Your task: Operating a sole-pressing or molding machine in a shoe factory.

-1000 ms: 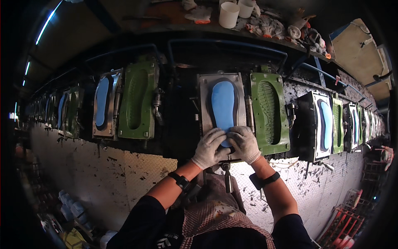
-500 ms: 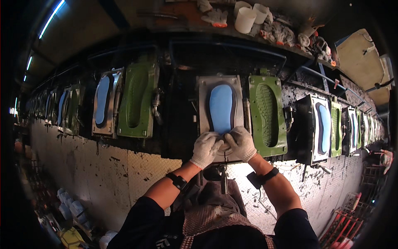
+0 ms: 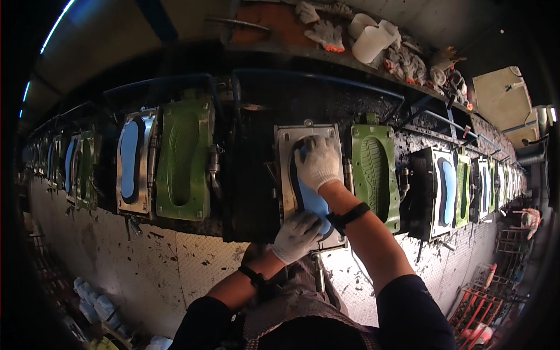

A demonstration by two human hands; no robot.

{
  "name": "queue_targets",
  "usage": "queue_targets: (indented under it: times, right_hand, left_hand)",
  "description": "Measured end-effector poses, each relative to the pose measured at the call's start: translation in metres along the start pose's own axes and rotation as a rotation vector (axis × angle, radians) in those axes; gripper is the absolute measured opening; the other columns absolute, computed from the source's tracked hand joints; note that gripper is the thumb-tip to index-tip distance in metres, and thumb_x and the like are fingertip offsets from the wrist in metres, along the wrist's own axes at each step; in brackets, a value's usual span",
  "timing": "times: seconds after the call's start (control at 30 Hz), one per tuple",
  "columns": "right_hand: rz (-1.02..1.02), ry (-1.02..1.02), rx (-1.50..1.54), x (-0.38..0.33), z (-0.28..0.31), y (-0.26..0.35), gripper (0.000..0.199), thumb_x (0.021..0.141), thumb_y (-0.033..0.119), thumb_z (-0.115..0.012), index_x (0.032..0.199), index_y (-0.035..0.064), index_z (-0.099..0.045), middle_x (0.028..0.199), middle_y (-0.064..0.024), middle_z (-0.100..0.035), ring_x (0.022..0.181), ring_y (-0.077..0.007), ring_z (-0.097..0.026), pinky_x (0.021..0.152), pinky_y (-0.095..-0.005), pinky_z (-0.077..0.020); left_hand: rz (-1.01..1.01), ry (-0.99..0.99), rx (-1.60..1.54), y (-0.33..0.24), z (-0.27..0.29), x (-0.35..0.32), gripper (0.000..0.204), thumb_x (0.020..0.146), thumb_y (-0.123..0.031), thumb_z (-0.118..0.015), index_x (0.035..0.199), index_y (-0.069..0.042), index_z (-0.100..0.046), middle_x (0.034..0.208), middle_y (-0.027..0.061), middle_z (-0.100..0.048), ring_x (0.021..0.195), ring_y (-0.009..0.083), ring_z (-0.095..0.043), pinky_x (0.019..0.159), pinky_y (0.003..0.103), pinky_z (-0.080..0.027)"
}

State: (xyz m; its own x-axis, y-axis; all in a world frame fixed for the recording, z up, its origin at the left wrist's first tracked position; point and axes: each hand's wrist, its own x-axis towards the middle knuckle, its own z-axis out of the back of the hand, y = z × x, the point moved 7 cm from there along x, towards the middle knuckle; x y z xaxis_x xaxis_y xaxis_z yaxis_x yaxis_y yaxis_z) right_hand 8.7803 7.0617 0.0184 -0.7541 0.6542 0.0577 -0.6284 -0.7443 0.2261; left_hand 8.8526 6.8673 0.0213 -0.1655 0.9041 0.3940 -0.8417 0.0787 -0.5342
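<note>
A blue shoe-sole-shaped piece (image 3: 313,200) with a dark border lies on a metal mould plate (image 3: 284,139) in front of me. My right hand (image 3: 318,161), in a pale knitted glove, reaches over its far, toe end. The fingers lie on the surface there and cover that end. My left hand (image 3: 298,236), also gloved, with a grey-stained back, rests at the near, heel end, its fingers stretched along the edge. To the right of the plate stands a green mould half (image 3: 374,175) with a ridged sole-shaped hollow.
More moulds with blue pieces (image 3: 129,157) and green halves (image 3: 185,160) line both sides. Behind runs a blue rail (image 3: 318,77). Gloves (image 3: 326,36) and white cups (image 3: 370,44) sit on a back shelf. A red rack (image 3: 475,309) stands at lower right.
My right hand has moved from the heel end to the far toe end of the blue piece. My left hand stays at the heel. The view has shifted slightly.
</note>
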Motion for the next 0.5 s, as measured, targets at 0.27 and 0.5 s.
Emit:
queue_targets:
  times: [0.27,0.5]
  right_hand:
    - [-0.380,-0.110,1.112,-0.102,0.013,-0.065,0.044,0.099,0.028,-0.066,0.132,-0.0010,-0.060,0.130,-0.0213,-0.064,0.126,-0.0331,-0.062,0.105,-0.0415,-0.0474]
    - [-0.861,1.097,1.635,-0.362,-0.056,-0.021,0.033,0.103,0.029,-0.063,0.120,0.0012,-0.066,0.097,-0.0061,-0.070,0.088,-0.0149,-0.068,0.080,-0.0284,-0.0575]
  left_hand:
    - [-0.292,0.583,0.091,0.017,-0.031,0.032,0.049,0.084,-0.039,-0.072,0.122,-0.008,-0.067,0.151,0.0127,-0.051,0.147,0.0349,-0.039,0.123,0.061,-0.020]
    - [-0.315,0.806,0.034,0.012,-0.038,0.052,0.094,0.082,-0.073,-0.065,0.155,-0.016,-0.046,0.162,0.0143,-0.041,0.155,0.0367,-0.027,0.125,0.062,-0.008]
